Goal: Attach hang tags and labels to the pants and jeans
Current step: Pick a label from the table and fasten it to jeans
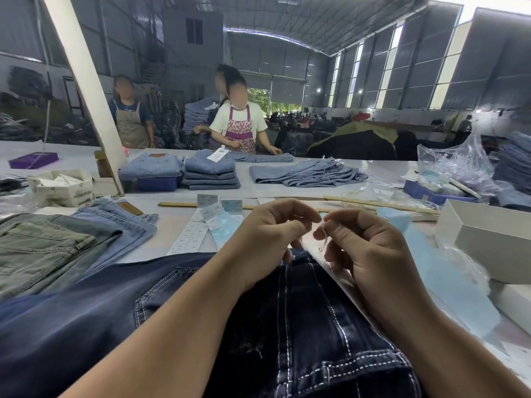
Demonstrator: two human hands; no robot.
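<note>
The step in hand looks like fixing a hang tag to the dark jeans (301,326), which lie spread along the near edge of the bench (172,228) under both forearms. To do it well, the thin string should be kept taut between the two hands, the loop drawn snug, and the card kept flat so it does not crease.

Going left to right: the left hand (267,237) hovers over the waistband with its fingers (298,222) curled nearly closed, thumb against forefinger as if pinching a fine string end; the string itself is too thin to make out there. The right hand (365,248) faces it, just beside, fingers narrowly pinched on a pale string (324,239) that runs down to the glossy hang tag (321,254) lying slantwise on the jeans beneath that palm.
</note>
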